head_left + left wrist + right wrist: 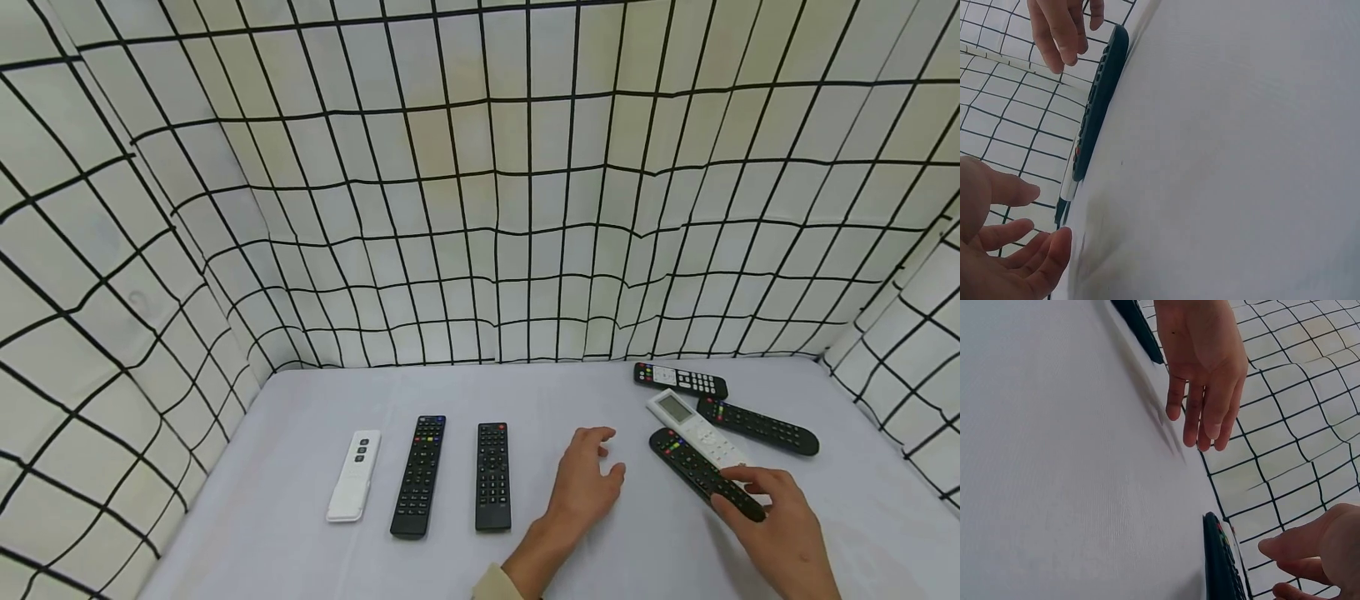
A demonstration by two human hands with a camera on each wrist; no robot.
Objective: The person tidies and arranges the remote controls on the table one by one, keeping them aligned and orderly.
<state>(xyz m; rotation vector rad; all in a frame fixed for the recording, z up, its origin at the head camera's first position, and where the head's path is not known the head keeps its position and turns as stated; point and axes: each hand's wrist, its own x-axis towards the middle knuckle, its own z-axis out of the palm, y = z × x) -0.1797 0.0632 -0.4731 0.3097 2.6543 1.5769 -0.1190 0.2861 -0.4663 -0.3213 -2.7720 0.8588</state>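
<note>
My right hand (780,521) hovers at the near end of a black remote control (705,473), thumb and fingers parted. Seen from the left wrist, the fingers of that hand (1063,31) hang just above the black remote (1100,103). This remote lies slantwise, overlapping a white remote with a small screen (697,429). My left hand (585,479) is over the table to the left of it, fingers relaxed and holding nothing. In the right wrist view the left hand (1207,375) hangs with its fingers pointing down.
Two more black remotes (678,380) (757,425) lie behind the white one. On the left are a slim white remote (354,477) and two upright-lying black remotes (418,477) (492,477). A black net (528,175) over white walls surrounds the white table (300,417).
</note>
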